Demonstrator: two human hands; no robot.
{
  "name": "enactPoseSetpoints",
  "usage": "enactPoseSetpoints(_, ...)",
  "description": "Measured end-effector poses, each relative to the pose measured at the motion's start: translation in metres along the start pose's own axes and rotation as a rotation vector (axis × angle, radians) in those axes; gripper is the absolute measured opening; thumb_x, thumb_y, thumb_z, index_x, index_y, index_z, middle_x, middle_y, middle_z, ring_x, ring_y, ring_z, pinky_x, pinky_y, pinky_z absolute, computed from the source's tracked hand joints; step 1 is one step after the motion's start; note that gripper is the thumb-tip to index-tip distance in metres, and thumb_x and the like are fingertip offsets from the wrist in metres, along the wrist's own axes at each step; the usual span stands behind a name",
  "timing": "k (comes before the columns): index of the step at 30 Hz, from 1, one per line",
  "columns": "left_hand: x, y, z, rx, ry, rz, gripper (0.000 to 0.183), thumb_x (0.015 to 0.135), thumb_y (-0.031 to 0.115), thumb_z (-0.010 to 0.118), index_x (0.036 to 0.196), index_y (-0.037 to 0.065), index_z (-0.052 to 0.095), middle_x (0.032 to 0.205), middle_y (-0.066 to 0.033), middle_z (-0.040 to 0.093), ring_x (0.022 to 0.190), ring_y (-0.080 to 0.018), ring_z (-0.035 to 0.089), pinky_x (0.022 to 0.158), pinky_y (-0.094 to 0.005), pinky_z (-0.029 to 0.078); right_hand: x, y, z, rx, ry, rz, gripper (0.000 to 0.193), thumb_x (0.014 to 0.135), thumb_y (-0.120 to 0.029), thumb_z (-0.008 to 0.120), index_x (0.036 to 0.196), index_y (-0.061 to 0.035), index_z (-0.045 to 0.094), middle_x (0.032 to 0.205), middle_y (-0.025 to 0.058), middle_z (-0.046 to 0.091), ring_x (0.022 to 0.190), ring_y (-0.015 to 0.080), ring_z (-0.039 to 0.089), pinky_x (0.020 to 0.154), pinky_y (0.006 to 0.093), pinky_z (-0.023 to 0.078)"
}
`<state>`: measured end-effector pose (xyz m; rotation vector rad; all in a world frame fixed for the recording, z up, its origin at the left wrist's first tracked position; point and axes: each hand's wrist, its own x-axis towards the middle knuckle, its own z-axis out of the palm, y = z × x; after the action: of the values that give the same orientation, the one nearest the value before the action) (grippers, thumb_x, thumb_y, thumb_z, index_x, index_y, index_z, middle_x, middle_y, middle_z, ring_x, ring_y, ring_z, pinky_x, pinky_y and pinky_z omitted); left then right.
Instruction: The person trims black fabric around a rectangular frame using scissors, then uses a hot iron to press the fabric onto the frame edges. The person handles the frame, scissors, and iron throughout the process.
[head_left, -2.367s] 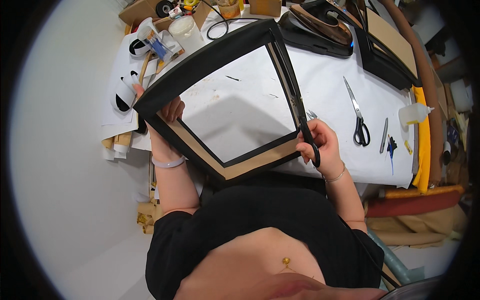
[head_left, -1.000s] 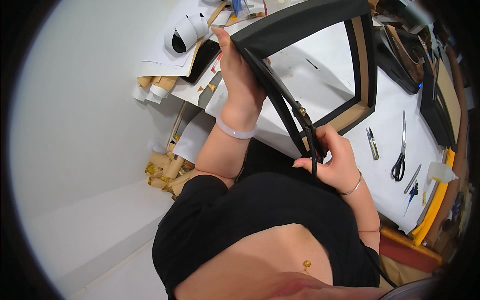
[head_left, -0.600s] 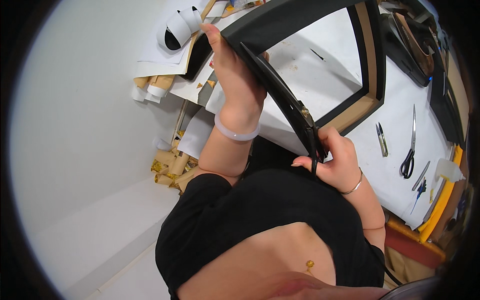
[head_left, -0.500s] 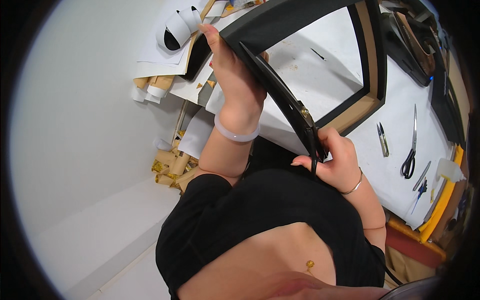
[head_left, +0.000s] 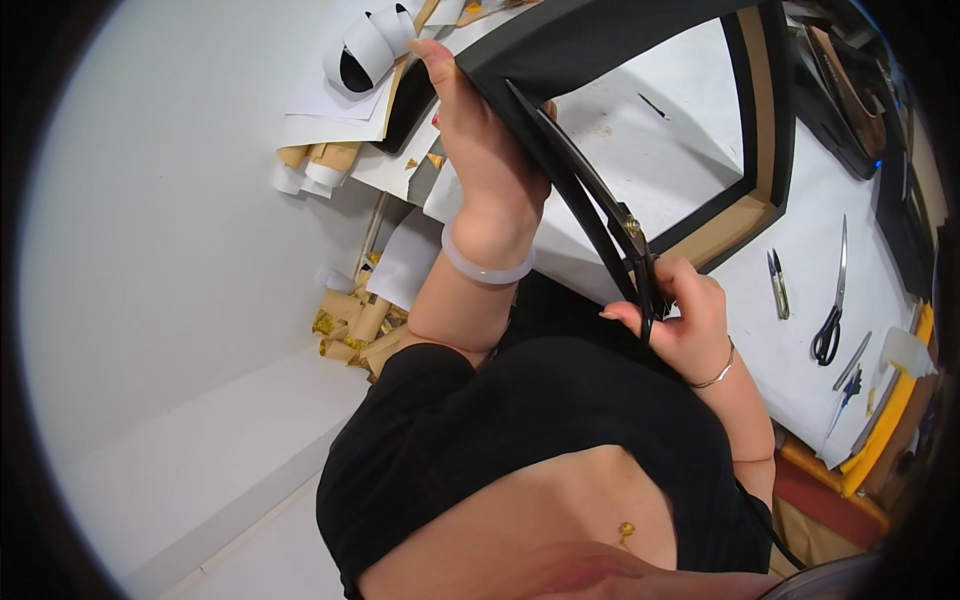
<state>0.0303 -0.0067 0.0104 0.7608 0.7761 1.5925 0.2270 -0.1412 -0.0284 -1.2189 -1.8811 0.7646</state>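
Observation:
My left hand (head_left: 488, 150) grips the left side of a black frame-shaped piece (head_left: 590, 45) with tan lining along its inner edges. The thumb sticks up along the outside, while the other fingers pass behind the piece and are mostly hidden. With fingers in the black handles, my right hand (head_left: 692, 318) holds a large pair of scissors (head_left: 631, 228). The long dark blades are parted and lie along the left edge of the frame, tips pointing up and away from me. How much material lies between the blades is hard to see.
On the white-covered table (head_left: 720, 245) lie thread snips (head_left: 778, 285), a second pair of scissors (head_left: 830, 320), a pen-like tool (head_left: 853, 362) and a small dark blade (head_left: 654, 106). White rolled strips (head_left: 368, 55) sit at the far left. Paper rolls (head_left: 360, 320) are stacked below the table, near the wall.
The scissors' blades look somewhat wider apart than before. Both hands, the frame and the table have shifted slightly to the right in view together; the grips are the same.

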Motion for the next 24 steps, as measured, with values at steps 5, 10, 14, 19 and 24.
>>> enactPoseSetpoints(5, 0.0, -0.003, -0.005, -0.003, -0.018, 0.001, 0.073, 0.104, 0.072, 0.03, 0.111, 0.008, 0.065, 0.081, 0.002, 0.061, 0.064, -0.0085, 0.05, 0.056, -0.025, 0.041, 0.0, -0.002, -0.005, 0.075, -0.021, -0.001, 0.058, 0.07, -0.045, 0.093, 0.088, -0.0062, 0.053, 0.06, 0.0023, 0.053, 0.049, 0.0201, 0.053, 0.049, 0.0286, 0.044)
enactPoseSetpoints(10, -0.002, -0.001, -0.002, 0.014, -0.067, 0.029, 0.07, 0.105, 0.069, 0.028, 0.107, 0.009, 0.064, 0.079, 0.002, 0.06, 0.064, -0.0086, 0.051, 0.057, -0.0249, 0.042, -0.005, -0.003, -0.006, 0.002, 0.006, -0.025, 0.063, 0.066, -0.049, 0.094, 0.089, -0.0062, 0.054, 0.061, 0.0029, 0.053, 0.049, 0.0199, 0.053, 0.049, 0.0277, 0.044)
enactPoseSetpoints(14, -0.002, -0.004, -0.006, 0.009, -0.087, 0.065, 0.068, 0.107, 0.067, 0.026, 0.105, 0.01, 0.064, 0.08, 0.0017, 0.06, 0.066, -0.0089, 0.052, 0.06, -0.0248, 0.043, -0.012, -0.005, -0.004, -0.103, 0.059, -0.034, 0.062, 0.067, -0.048, 0.093, 0.09, -0.006, 0.055, 0.06, 0.0028, 0.054, 0.049, 0.0196, 0.054, 0.048, 0.0279, 0.044)
enactPoseSetpoints(19, -0.006, -0.002, -0.002, 0.007, -0.066, 0.062, 0.068, 0.107, 0.067, 0.025, 0.107, 0.01, 0.063, 0.081, 0.0016, 0.06, 0.069, -0.0095, 0.054, 0.063, -0.0247, 0.045, -0.018, -0.012, 0.0, -0.107, 0.097, -0.039, 0.058, 0.069, -0.043, 0.093, 0.091, -0.0058, 0.055, 0.059, 0.0026, 0.053, 0.048, 0.0194, 0.055, 0.047, 0.0284, 0.044)
enactPoseSetpoints(24, -0.006, -0.003, -0.001, -0.02, -0.076, 0.061, 0.069, 0.107, 0.067, 0.025, 0.109, 0.01, 0.064, 0.084, 0.0017, 0.061, 0.074, -0.0093, 0.055, 0.067, -0.0248, 0.047, -0.019, -0.012, 0.001, -0.136, 0.131, -0.039, 0.056, 0.07, -0.041, 0.094, 0.091, -0.0058, 0.056, 0.059, 0.0029, 0.053, 0.048, 0.0199, 0.054, 0.047, 0.0287, 0.044)
